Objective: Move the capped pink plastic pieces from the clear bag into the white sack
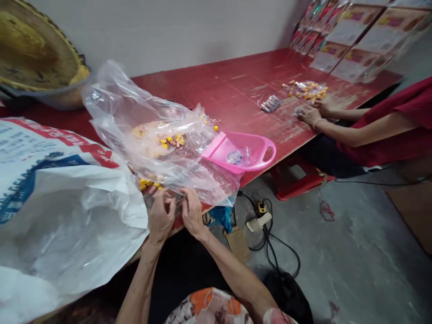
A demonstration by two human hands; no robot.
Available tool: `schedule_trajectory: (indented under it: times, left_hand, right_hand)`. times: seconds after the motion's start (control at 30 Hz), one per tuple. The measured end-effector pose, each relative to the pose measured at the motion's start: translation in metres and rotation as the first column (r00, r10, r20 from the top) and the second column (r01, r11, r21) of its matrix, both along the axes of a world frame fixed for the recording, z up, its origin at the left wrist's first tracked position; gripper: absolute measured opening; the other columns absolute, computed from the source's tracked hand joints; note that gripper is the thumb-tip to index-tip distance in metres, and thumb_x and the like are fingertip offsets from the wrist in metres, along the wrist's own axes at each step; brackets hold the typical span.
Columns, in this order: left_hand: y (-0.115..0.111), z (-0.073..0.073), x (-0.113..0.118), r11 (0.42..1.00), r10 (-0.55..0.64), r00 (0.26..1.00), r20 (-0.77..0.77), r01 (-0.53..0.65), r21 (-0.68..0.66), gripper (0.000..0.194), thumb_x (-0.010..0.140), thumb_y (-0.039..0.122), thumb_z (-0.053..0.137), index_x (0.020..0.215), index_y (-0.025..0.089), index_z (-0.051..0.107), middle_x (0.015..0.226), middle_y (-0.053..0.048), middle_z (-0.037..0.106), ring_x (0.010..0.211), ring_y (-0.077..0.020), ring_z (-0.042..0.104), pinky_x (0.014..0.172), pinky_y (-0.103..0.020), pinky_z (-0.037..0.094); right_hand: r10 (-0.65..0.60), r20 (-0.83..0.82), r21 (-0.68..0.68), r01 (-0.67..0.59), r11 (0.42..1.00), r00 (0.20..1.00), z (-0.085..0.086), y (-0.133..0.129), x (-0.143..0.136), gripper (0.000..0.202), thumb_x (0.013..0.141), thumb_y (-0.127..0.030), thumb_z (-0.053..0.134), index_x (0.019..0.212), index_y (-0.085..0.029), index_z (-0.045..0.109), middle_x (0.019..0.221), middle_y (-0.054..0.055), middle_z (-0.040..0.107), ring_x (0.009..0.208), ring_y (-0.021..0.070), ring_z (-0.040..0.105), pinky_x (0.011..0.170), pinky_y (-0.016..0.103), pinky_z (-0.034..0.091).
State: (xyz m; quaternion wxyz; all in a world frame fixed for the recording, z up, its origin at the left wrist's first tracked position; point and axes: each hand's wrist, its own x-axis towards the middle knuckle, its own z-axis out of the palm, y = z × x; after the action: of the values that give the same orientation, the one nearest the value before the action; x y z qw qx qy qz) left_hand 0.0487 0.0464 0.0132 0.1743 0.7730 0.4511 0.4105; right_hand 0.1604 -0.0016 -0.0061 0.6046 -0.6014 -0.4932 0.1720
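Observation:
At the table's front edge, my left hand (162, 215) has its fingers curled beside a small pile of yellow-tipped pieces (150, 183). My right hand (193, 210) is close by on the right, its thumb and fingers pressed together. What the two hands pinch, maybe thin clear film, is too blurred to name. A large clear plastic bag (124, 108) spreads over the table behind them, with more yellow-tipped pieces (173, 141) showing in it. Right of the bag's mouth sits a pink plastic scoop (219, 150), a round label inside it.
A white printed sack (131, 198) gapes open at left, before a basin (64, 96). On the red table (232, 85), another person's hands (312, 118) work near small packets (271, 104). Packaged boxes (357, 58) stand far right. Cables (268, 243) lie on the floor.

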Motion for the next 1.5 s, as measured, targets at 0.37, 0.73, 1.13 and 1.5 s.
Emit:
schedule_trajectory:
  times: [0.37,0.73,1.13,1.5]
  left_hand:
    - [0.002,-0.014,0.007,0.983,0.037,0.996,-0.079,-0.022,0.181,0.022,0.106,0.030,0.049,0.121,0.019,0.061,0.108,-0.010,0.072,0.093,-0.0218,0.070,0.088,-0.035,0.056]
    - [0.002,-0.017,0.006,0.989,0.032,0.998,-0.051,-0.024,0.144,0.027,0.105,0.029,0.048,0.125,0.019,0.062,0.111,-0.010,0.074,0.094,-0.0211,0.072,0.087,-0.033,0.058]
    - [-0.007,-0.016,0.008,0.964,0.080,0.995,0.052,-0.090,0.250,0.023,0.106,0.021,0.053,0.128,0.018,0.061,0.112,-0.009,0.075,0.102,-0.0201,0.074,0.091,-0.030,0.057]
    - [-0.008,-0.026,0.012,0.986,0.076,0.995,-0.062,-0.066,0.153,0.030,0.103,0.014,0.051,0.132,0.019,0.060,0.105,-0.008,0.073,0.094,-0.0202,0.074,0.081,-0.030,0.059]
  right_hand:
    - [0.056,0.040,-0.026,-0.055,0.998,0.998,0.000,-0.003,0.002,0.033,0.103,-0.015,0.040,0.122,-0.021,0.067,0.117,0.010,0.072,0.113,0.0208,0.067,0.102,0.036,0.056]
    - [0.041,-0.067,-0.094,-0.047,0.994,0.997,0.005,-0.008,0.003,0.029,0.106,-0.028,0.042,0.117,-0.021,0.068,0.109,0.008,0.072,0.097,0.0203,0.068,0.092,0.036,0.056]
    - [-0.006,0.252,-0.046,0.019,0.999,0.968,0.054,0.121,0.057,0.033,0.108,-0.040,0.042,0.117,-0.020,0.068,0.118,0.011,0.069,0.105,0.0215,0.063,0.097,0.036,0.051]
    - [0.103,0.206,-0.363,-0.021,0.932,0.973,0.040,0.232,0.059,0.020,0.090,-0.035,0.062,0.084,-0.017,0.069,0.075,0.001,0.066,0.074,0.0176,0.061,0.076,0.031,0.048]
